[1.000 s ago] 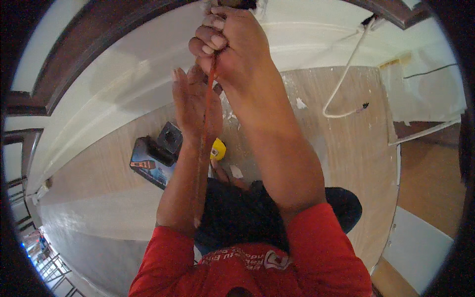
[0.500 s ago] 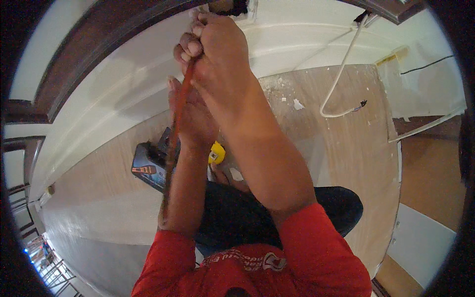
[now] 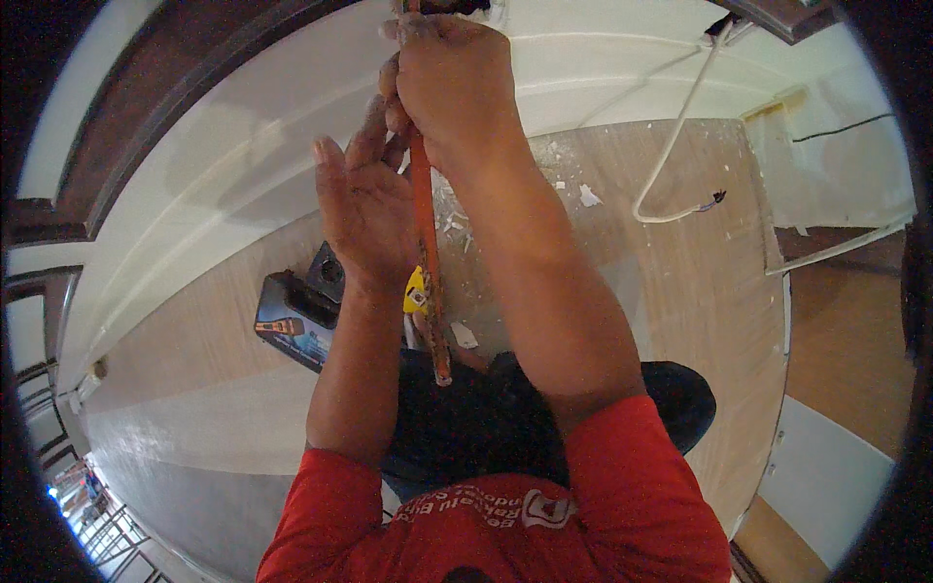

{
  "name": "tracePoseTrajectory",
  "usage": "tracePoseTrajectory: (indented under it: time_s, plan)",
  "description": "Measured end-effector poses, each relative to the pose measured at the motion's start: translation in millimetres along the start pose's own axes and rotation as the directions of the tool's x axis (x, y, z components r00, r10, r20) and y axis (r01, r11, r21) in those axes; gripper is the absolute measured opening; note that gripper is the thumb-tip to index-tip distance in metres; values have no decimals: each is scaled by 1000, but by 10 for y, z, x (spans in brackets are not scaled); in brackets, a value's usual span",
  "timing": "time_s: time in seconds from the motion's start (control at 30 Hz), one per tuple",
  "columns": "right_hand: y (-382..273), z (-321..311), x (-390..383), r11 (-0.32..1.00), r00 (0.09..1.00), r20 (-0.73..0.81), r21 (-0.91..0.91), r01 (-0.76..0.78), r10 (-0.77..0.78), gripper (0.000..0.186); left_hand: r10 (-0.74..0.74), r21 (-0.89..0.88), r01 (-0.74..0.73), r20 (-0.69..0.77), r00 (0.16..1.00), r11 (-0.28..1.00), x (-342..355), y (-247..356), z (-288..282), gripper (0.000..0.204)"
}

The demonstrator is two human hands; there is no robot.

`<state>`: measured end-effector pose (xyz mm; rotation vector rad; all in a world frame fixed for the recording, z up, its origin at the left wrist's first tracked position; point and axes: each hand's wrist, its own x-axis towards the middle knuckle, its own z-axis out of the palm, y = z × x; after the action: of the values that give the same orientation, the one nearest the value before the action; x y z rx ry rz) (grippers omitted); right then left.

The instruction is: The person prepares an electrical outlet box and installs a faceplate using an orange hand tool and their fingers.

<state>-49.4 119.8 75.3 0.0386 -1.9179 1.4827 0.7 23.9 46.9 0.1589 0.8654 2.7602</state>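
Note:
My right hand [image 3: 455,83] is wrapped round a long, narrow orange-red bar [image 3: 422,194] near the wall. The bar's lower part hangs down toward my lap, and its end is worn and dark. Just left of it my left hand [image 3: 367,209] is raised with the palm showing and fingers spread, the fingertips close to the right hand and bar. Whether they touch it I cannot tell. Above my right hand is a dark hole [image 3: 474,8] in the white wall. Behind the bar a yellow tape measure [image 3: 415,291] is partly hidden.
A black box [image 3: 296,316] with a tool pictured on it lies left of my left forearm. White wall chips [image 3: 589,196] litter the wooden floor [image 3: 680,291]. On the right a white cable [image 3: 671,146] hangs from the wall, its wire ends bare. Dark frame trim [image 3: 146,117] borders the wall.
Both hands have shifted; the right moved right and slightly up. The bar swung from slanting along my left forearm to nearly upright between my arms. The left hand's fingers have spread more into view.

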Motion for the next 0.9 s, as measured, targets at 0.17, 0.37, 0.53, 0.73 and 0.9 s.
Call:
tracePoseTrajectory:
  time_s: [0.17, 0.37, 0.53, 0.73, 0.9]
  plan:
    - [-218, -53, 166, 699, 810, 301, 410, -586, 503, 21, 27, 50, -28, 17, 999, 998, -10, 57, -89, 74]
    - [-38, -36, 172, 469, 803, 323, 678, -566, 500, 14, 15, 66, -16, 10, 1000, 998, -4, 28, -122, 71]
    - [-134, -22, 182, 625, 777, 264, 473, -621, 572, 16, 17, 63, -15, -27, 999, 998, -4, 62, -160, 71]
    - [-53, -92, 124, 560, 781, 302, 562, -609, 546, 17, 43, 63, -42, -16, 999, 997, 13, 107, -130, 71]
    - [47, -87, 91, 503, 823, 313, 671, -545, 474, 20, 54, 41, -54, -11, 998, 998, 25, 116, -142, 69]
